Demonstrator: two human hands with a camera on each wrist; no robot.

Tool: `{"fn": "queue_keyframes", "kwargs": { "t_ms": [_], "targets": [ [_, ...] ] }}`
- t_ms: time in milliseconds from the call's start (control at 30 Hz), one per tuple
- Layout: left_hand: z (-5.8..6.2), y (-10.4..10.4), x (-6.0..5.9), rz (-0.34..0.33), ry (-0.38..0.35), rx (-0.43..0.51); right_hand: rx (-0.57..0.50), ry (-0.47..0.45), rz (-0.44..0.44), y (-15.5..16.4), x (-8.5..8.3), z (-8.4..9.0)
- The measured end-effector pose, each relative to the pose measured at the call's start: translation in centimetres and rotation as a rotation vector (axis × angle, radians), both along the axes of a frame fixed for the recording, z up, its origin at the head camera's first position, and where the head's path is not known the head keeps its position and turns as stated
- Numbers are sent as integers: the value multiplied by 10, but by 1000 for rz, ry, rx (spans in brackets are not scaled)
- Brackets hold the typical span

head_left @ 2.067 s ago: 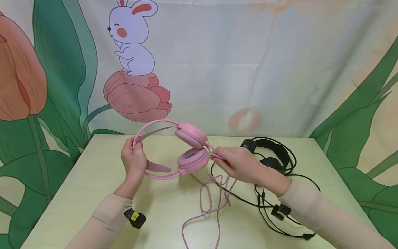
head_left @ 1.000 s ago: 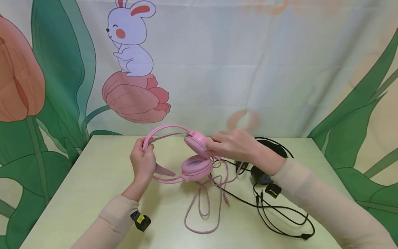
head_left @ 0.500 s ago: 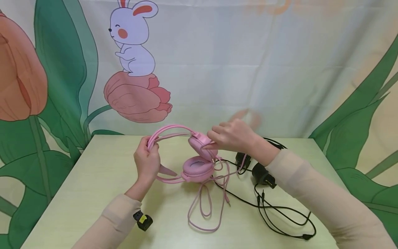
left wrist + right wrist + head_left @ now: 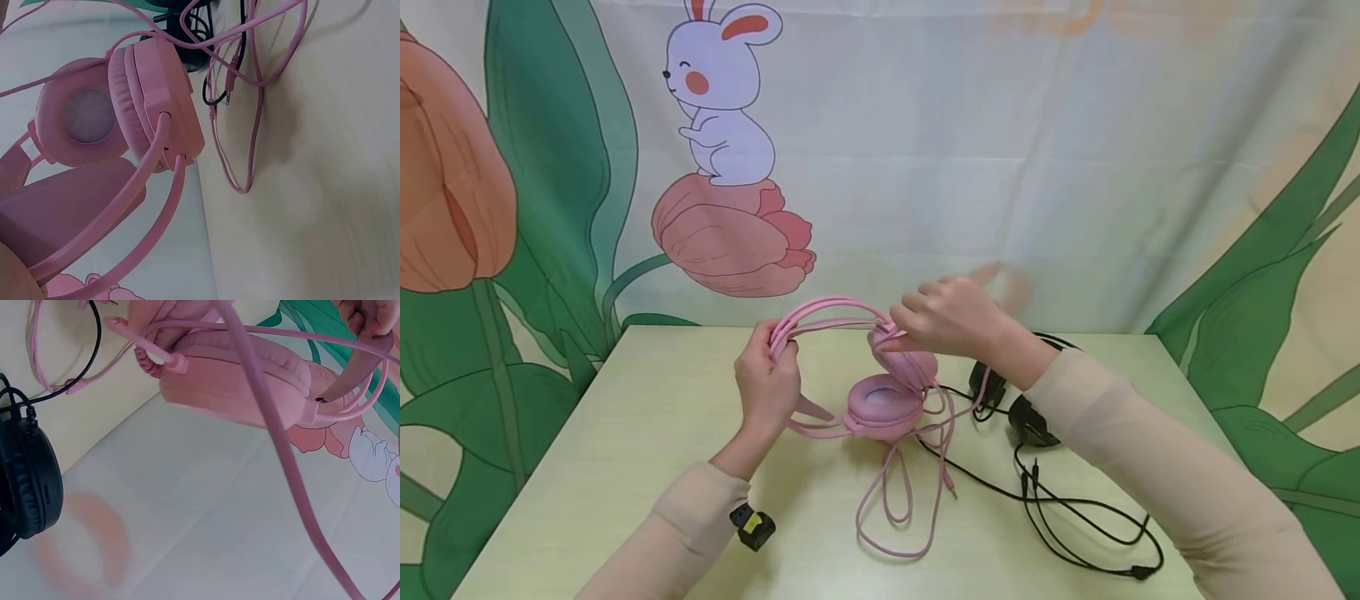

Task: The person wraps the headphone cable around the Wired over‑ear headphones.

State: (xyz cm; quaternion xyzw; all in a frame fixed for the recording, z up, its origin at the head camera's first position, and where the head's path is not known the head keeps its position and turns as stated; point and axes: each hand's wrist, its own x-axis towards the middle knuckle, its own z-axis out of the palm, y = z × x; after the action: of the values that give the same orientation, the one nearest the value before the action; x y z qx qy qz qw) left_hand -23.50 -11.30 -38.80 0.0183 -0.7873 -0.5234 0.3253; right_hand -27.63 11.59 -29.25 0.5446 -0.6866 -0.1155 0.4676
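The left hand, fingers closed round the headband, held the pink headphones over the table; the right hand, curled, seemingly pinching the cable, had risen beside the upper earcup, apparently drawing cable around.

Headphones above the table before us, their cord partly upon it, left hand at their left end, right hand at upper right, other headphones rightward, another cable nearer us, curtain behind.

Left hand curled in a grip, right hand higher, fingers bent, forearms slanting inward
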Motion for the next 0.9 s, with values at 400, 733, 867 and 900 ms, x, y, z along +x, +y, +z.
{"fn": "queue_keyframes", "kwargs": {
  "t_ms": [400,733,867,900],
  "targets": [
    [6,9,3,-45,71,-72,3,-13,-90,-12,1,-1],
    [6,10,7,-68,91,-96,-39,-49,-79,-10,-6,-4],
    [4,8,7,-69,91,-99,-46,-54,-84,-7,-6,-4],
    [4,8,7,-71,92,-98,-44,-58,-88,-7,-6,-4]
  ]
}}
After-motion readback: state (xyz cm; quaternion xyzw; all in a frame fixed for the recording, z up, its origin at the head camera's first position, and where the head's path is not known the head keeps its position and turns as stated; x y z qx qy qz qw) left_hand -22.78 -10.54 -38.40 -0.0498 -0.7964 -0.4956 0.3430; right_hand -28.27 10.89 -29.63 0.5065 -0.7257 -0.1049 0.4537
